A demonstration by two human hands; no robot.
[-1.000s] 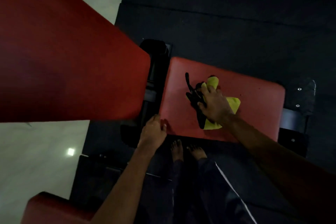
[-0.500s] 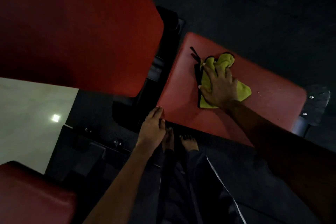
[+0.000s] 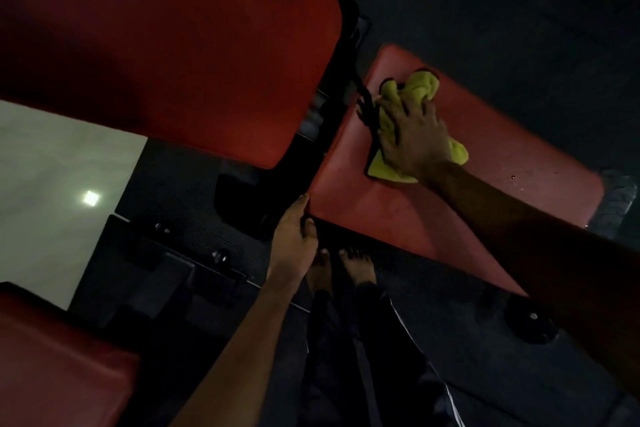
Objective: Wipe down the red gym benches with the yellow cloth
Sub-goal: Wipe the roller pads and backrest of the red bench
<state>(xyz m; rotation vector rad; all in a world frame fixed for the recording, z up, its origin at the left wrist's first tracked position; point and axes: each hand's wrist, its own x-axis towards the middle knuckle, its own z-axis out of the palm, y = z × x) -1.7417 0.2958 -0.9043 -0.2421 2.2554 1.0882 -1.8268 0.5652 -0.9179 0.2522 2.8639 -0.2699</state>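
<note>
Step in hand: wiping the seat pad (image 3: 485, 211) of the red bench.

1. Position of the cloth. The yellow cloth (image 3: 419, 89) lies bunched on the seat pad, at the pad's 10 o'clock end, close to the gap that separates it from the raised back pad (image 3: 173, 45).
2. Right hand (image 3: 414, 140). It lies palm-down on the cloth, fingers spread apart and pressing the fabric against the pad. Part of the cloth heaps up beyond the fingertips at 12 o'clock; a flat corner shows under the wrist at 6 o'clock.
3. Left hand (image 3: 295, 239). Fingers are straight and together, their tips touching the pad's near corner at 8 o'clock from the cloth. It holds nothing.
4. Governing relation. The pad's long axis runs from 10 o'clock to 4 o'clock. The cloth sits at the 10 o'clock end, so the greater bare length of pad extends toward 4 o'clock from the right hand. The right hand is the nearer and already carries the cloth; the next stroke probably runs along that axis.
5. Caution. A dark strap (image 3: 366, 107) lies just beside the cloth at 9 o'clock and may snag it.
</note>
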